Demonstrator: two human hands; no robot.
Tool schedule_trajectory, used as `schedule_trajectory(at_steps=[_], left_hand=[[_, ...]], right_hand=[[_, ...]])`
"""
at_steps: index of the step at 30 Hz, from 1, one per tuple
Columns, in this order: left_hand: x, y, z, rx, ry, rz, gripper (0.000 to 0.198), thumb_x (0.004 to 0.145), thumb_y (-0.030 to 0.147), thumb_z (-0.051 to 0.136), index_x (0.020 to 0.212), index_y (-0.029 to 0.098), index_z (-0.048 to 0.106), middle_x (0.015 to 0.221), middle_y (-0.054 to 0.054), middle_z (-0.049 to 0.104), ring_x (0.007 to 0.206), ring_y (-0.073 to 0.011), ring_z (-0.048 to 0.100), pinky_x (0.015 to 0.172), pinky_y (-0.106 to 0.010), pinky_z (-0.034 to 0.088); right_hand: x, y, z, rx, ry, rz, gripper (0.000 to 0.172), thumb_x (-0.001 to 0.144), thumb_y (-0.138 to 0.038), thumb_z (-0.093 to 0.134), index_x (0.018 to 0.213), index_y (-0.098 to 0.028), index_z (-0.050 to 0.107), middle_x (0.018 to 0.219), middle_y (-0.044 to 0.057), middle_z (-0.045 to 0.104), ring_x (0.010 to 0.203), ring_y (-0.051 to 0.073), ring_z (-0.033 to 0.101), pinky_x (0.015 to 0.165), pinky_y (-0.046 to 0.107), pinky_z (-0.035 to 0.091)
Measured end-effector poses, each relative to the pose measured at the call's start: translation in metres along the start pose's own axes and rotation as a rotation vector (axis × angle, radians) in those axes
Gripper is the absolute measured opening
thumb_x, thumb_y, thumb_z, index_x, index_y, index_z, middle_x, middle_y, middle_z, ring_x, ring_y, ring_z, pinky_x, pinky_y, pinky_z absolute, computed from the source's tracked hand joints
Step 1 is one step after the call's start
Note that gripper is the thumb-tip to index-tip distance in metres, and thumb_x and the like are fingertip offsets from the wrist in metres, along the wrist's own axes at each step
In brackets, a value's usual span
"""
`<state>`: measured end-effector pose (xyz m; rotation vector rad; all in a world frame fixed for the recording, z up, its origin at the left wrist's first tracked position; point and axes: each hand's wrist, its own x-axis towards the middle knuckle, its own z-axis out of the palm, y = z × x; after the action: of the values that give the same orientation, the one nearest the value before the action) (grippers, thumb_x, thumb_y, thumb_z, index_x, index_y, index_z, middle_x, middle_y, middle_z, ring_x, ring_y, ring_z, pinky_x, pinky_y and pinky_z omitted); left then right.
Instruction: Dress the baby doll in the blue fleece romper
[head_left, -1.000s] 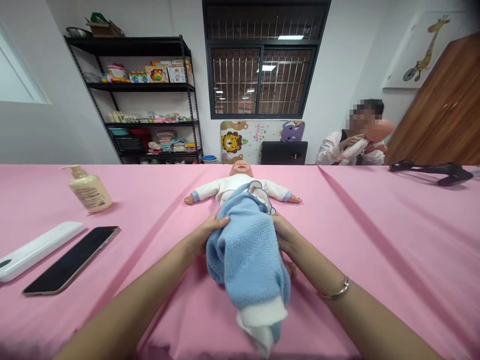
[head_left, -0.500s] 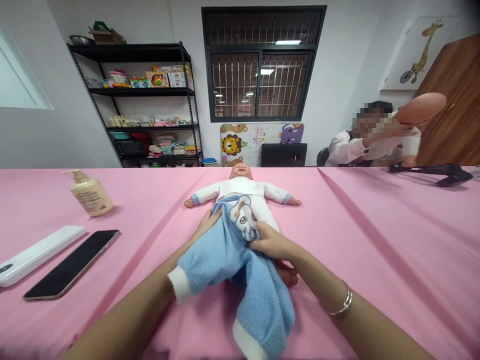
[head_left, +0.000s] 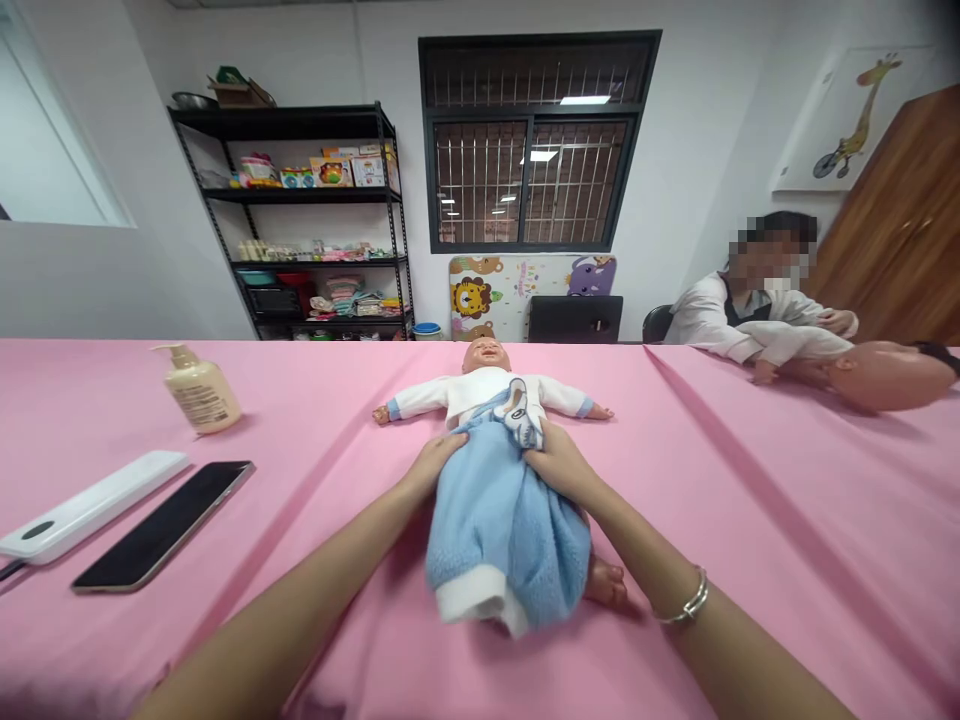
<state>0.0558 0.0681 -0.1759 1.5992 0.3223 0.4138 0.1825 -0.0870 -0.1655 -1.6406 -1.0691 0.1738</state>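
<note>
A baby doll in a white top with blue cuffs lies on its back on the pink-covered table, arms spread, head away from me. Over its belly and legs hang blue fleece trousers with white cuffs and a cartoon patch near the waist. My left hand is closed on the left side of the waistband. On the other side my right hand, its wrist ringed by a silver bangle, grips the fabric beside the patch. One bare doll foot shows at the right; the other leg is hidden under the cloth.
At the left stand a pump bottle, a black phone and a long white device. Across the table to the right, a person handles another doll. A black shelf stands by the back wall.
The trousers have shifted up slightly, and their legs have swung together over the doll's legs. The other person's doll has come down from the air onto the table.
</note>
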Motion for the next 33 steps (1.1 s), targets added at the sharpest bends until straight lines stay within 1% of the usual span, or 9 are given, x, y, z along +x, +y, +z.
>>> schedule_trajectory(at_steps=[4, 7, 11, 15, 18, 23, 26, 29, 33], left_hand=[[-0.002, 0.001, 0.006, 0.104, -0.042, 0.185, 0.038, 0.078, 0.045, 0.053, 0.097, 0.013, 0.059, 0.101, -0.007, 0.061, 0.101, -0.0267, 0.052, 0.090, -0.036, 0.040], [-0.007, 0.004, 0.010, 0.258, 0.068, 0.355, 0.029, 0.085, 0.042, 0.047, 0.093, 0.015, 0.057, 0.095, -0.003, 0.061, 0.094, -0.0220, 0.053, 0.085, -0.030, 0.040], [-0.010, -0.002, 0.012, 0.349, 0.235, 0.377, 0.025, 0.087, 0.040, 0.043, 0.091, 0.017, 0.053, 0.087, -0.001, 0.060, 0.083, -0.0184, 0.054, 0.075, -0.025, 0.041], [0.001, -0.017, 0.005, 0.388, 0.240, 0.333, 0.025, 0.086, 0.040, 0.045, 0.092, 0.018, 0.053, 0.091, -0.002, 0.060, 0.087, -0.0194, 0.054, 0.077, -0.027, 0.041], [0.010, -0.021, -0.010, 0.443, 0.246, 0.296, 0.027, 0.080, 0.041, 0.051, 0.093, 0.017, 0.052, 0.089, -0.003, 0.060, 0.085, -0.0199, 0.055, 0.076, -0.029, 0.041], [0.008, -0.001, -0.031, 0.696, 0.483, 0.236, 0.039, 0.068, 0.050, 0.064, 0.082, 0.017, 0.048, 0.072, -0.001, 0.055, 0.070, -0.0194, 0.053, 0.062, -0.027, 0.037], [-0.004, 0.015, -0.025, 0.703, 0.191, 0.060, 0.049, 0.076, 0.063, 0.048, 0.059, 0.017, 0.047, 0.053, -0.001, 0.050, 0.052, -0.0170, 0.049, 0.051, -0.026, 0.033], [-0.017, 0.023, -0.006, 0.519, -0.120, -0.151, 0.051, 0.072, 0.066, 0.050, 0.067, 0.016, 0.056, 0.052, -0.002, 0.053, 0.044, -0.0164, 0.049, 0.044, -0.026, 0.033], [-0.024, 0.021, 0.016, 0.169, -0.215, -0.116, 0.050, 0.063, 0.043, 0.073, 0.101, 0.015, 0.058, 0.093, -0.008, 0.064, 0.084, -0.0236, 0.060, 0.065, -0.027, 0.047]], right_hand=[[-0.007, -0.005, 0.011, 0.207, -0.234, 0.157, 0.050, 0.055, -0.011, 0.047, 0.105, -0.013, 0.052, 0.104, 0.006, 0.057, 0.096, 0.022, 0.052, 0.087, 0.034, 0.041], [-0.010, -0.006, 0.014, 0.275, -0.277, 0.247, 0.040, 0.055, -0.011, 0.046, 0.095, -0.012, 0.053, 0.093, 0.005, 0.059, 0.086, 0.021, 0.054, 0.076, 0.031, 0.045], [-0.013, -0.007, 0.018, 0.305, -0.305, 0.241, 0.030, 0.054, -0.011, 0.046, 0.083, -0.012, 0.055, 0.082, 0.003, 0.059, 0.077, 0.018, 0.054, 0.067, 0.027, 0.044], [-0.016, -0.011, 0.021, 0.289, -0.420, 0.173, 0.028, 0.058, -0.011, 0.045, 0.082, -0.012, 0.058, 0.082, 0.002, 0.061, 0.078, 0.017, 0.054, 0.068, 0.025, 0.044], [-0.014, -0.013, 0.015, 0.144, -0.322, 0.036, 0.028, 0.059, -0.010, 0.045, 0.083, -0.014, 0.058, 0.085, 0.003, 0.061, 0.079, 0.017, 0.053, 0.071, 0.026, 0.043], [-0.001, -0.002, -0.008, -0.077, 0.137, -0.042, 0.024, 0.064, -0.018, 0.048, 0.086, -0.015, 0.056, 0.079, 0.003, 0.060, 0.074, 0.018, 0.052, 0.071, 0.028, 0.039], [0.004, 0.009, -0.010, -0.006, 0.226, 0.024, 0.026, 0.068, -0.027, 0.052, 0.088, -0.012, 0.058, 0.083, 0.005, 0.061, 0.076, 0.019, 0.053, 0.071, 0.029, 0.040], [0.003, 0.013, -0.001, 0.098, 0.108, 0.047, 0.032, 0.072, -0.035, 0.056, 0.093, -0.011, 0.059, 0.091, 0.007, 0.062, 0.084, 0.021, 0.055, 0.077, 0.032, 0.042], [-0.004, 0.006, 0.005, 0.200, -0.122, 0.044, 0.046, 0.071, -0.036, 0.063, 0.109, -0.012, 0.055, 0.110, 0.008, 0.058, 0.101, 0.022, 0.053, 0.090, 0.035, 0.041]])
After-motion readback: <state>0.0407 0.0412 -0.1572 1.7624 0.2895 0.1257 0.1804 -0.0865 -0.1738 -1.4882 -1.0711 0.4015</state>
